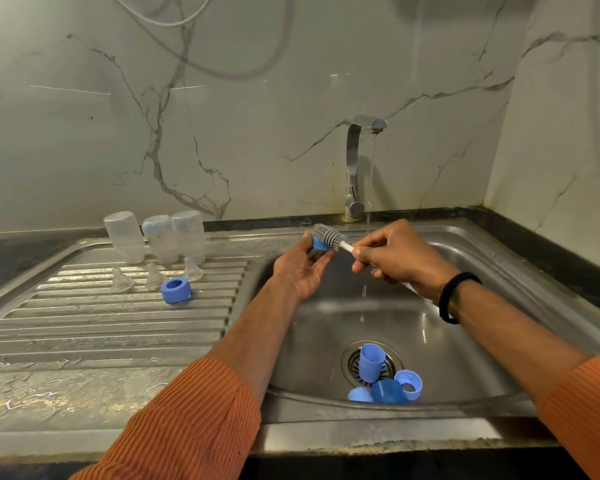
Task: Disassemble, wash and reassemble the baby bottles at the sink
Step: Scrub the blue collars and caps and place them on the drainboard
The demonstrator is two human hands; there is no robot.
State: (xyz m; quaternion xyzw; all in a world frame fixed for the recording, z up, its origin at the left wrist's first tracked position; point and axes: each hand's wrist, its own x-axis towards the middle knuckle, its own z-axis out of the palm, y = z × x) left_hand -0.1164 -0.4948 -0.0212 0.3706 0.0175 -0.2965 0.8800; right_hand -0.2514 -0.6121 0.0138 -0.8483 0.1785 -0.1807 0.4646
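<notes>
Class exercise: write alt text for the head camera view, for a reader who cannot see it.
Over a steel sink, the left hand holds a blue plastic bottle ring while the right hand scrubs it with a grey bristle brush. Three clear upturned bottles stand on the drainboard; water runs from the chrome tap.

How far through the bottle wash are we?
Done: three bottles inverted on the drainboard with nipples and one ring. In hand: left hand holds a blue ring, right hand scrubs with the brush. Left: blue parts in the sink, reassembly.
</notes>
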